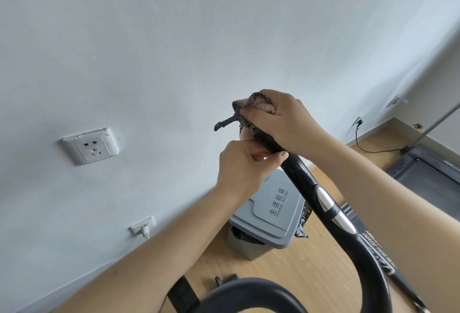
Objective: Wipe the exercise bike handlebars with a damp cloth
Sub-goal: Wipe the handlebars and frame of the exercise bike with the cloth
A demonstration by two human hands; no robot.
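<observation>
- We see the right hand (286, 119) curled over the cloth (262, 103), bunching it around the upper tip of the black handlebar (298, 171).
- The cloth has a beige pile and a dark checked edge, with one strip dangling left of the tip.
- The left hand (242, 163) is just below, thumb and fingers wrapped on the bar, probably touching the right hand.
- Chrome pulse pads (326, 200) sit lower on the bar.
- A grey bin (271, 213) marked "Home Scrap" stands on the wood floor (311, 275), and there is a wall socket (90, 147) far left.
</observation>
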